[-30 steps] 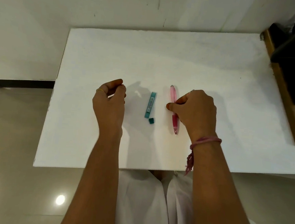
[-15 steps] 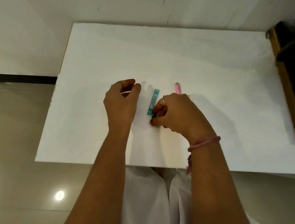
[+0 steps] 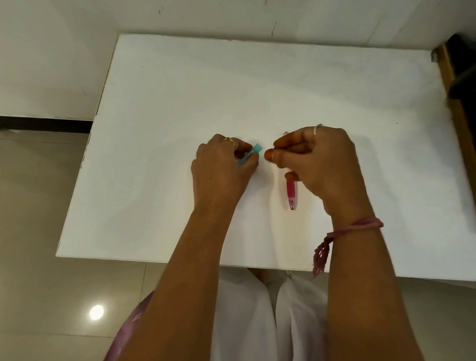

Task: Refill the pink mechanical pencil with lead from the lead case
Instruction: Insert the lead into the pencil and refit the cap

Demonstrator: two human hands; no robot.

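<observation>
A big white table (image 3: 181, 90) filled most of the view, and both hands were over its middle. The right hand (image 3: 321, 161) had its fingers curled, with thumb and finger pressed together at the tips; what they pinched was too small to see. The left hand (image 3: 221, 164) held the blue-green lead case (image 3: 255, 149) tight in its fingers, with the case's far end poking out toward the right hand. The two hands were near but not touching. The pink mechanical pencil (image 3: 290, 193) lay on the table, partly hidden under the right hand.
</observation>
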